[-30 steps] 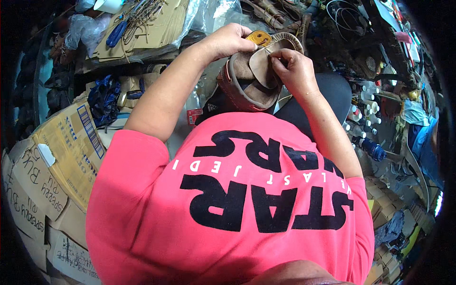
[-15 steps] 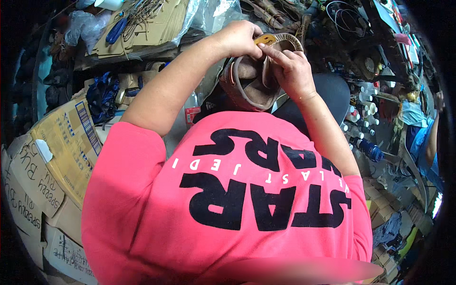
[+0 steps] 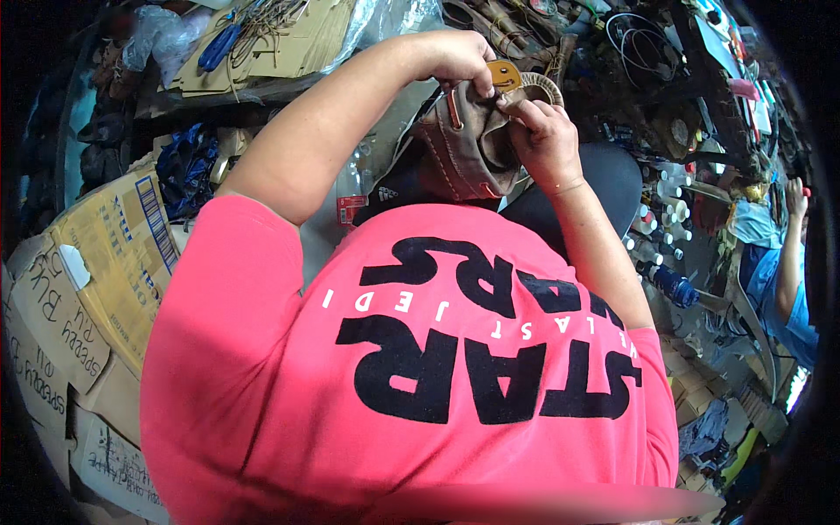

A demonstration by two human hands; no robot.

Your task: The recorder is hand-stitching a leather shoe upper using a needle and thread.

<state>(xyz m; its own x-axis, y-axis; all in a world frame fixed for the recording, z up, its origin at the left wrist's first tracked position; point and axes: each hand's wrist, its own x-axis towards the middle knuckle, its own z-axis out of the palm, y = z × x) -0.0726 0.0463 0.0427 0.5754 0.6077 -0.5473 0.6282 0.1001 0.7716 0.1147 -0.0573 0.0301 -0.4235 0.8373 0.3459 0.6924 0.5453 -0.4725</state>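
Fingers (image 3: pixel 490 83) now pinch the brown shoe (image 3: pixel 468 144) higher.

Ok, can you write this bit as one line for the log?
left hand: grips brown shoe at top | right hand: pinches shoe edge | shoe: held up over pink shirt | around: cardboard boxes, bottles

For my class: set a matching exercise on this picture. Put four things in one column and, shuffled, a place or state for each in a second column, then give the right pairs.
1 left hand
2 right hand
3 brown shoe
4 cardboard boxes

a stacked at the person's left
b held up between both hands
c gripping the shoe's top edge
d pinching the shoe from the right side

Pairs: 1-c, 2-d, 3-b, 4-a
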